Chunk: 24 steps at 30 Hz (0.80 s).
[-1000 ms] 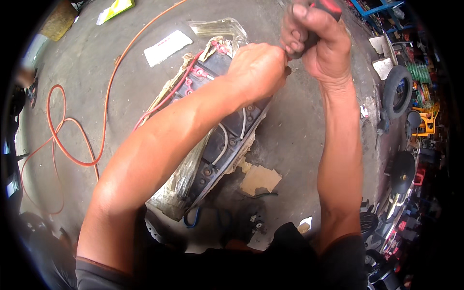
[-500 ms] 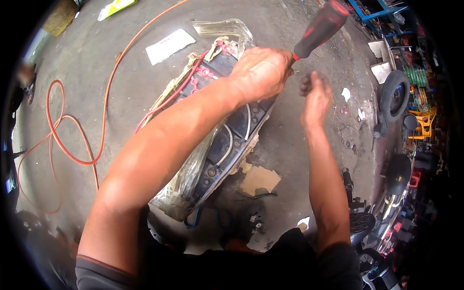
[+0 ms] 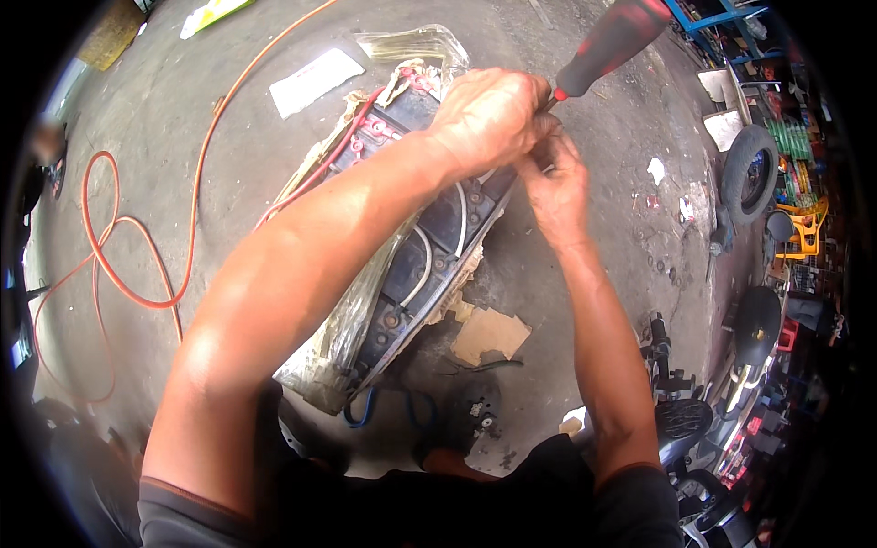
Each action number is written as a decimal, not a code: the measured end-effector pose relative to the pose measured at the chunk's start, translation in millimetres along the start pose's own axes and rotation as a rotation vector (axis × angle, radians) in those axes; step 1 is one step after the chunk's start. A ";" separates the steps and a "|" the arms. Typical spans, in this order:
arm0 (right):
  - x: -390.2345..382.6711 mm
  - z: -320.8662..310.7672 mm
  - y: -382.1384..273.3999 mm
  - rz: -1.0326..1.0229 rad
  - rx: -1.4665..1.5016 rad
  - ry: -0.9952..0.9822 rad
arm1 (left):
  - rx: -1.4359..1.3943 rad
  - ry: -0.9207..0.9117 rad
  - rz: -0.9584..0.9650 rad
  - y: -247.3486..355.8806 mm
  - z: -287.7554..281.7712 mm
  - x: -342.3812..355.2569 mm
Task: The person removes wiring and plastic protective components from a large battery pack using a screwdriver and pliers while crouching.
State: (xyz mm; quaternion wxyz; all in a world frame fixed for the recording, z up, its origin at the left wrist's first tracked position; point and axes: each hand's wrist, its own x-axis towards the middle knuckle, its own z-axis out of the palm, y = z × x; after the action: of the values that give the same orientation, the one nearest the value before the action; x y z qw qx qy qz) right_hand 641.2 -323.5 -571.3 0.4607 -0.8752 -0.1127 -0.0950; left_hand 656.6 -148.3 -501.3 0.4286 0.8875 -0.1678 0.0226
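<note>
My left hand [image 3: 489, 119] is closed around the lower part of an upright-tilted screwdriver [image 3: 607, 47] with a black and red handle, above the upper right of a dark battery pack [image 3: 397, 288]. My right hand [image 3: 553, 187] is just below it, fingers curled under the left hand beside the shaft; what they grip is hidden. The pack has pink terminal covers [image 3: 370, 125], red and pale cables [image 3: 427, 274], torn clear wrapping [image 3: 338, 356] and ragged cardboard along its sides. Where the screwdriver's tip rests is hidden.
An orange hose [image 3: 190, 256] loops over the concrete floor at left. A white packet [image 3: 311, 82] and cardboard scrap [image 3: 489, 336] lie near the pack. At right are a tyre [image 3: 747, 173], blue metal rack [image 3: 708, 23], yellow plastic object [image 3: 802, 233] and dense clutter.
My right hand let go of the screwdriver handle, dropped down, and has now moved up and left against my left hand. My left hand has shifted slightly, still on the screwdriver.
</note>
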 end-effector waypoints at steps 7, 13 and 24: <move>0.0 -2.2 -22.4 -0.013 -0.146 -0.028 | -0.240 -0.003 0.002 -22.4 -1.3 5.2; 3.8 -5.6 -8.6 -0.076 -0.109 -0.073 | 0.062 0.134 -0.048 1.0 -0.6 -5.1; 3.0 -2.5 -7.9 -0.117 -0.110 -0.052 | 0.081 0.158 0.003 -6.1 7.8 -9.0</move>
State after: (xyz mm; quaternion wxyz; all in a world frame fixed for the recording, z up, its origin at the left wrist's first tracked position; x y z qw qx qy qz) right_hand 641.7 -320.8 -562.9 0.4027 -0.8932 -0.1703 -0.1051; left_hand 649.3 -148.3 -512.5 0.4041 0.8994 -0.1337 0.0997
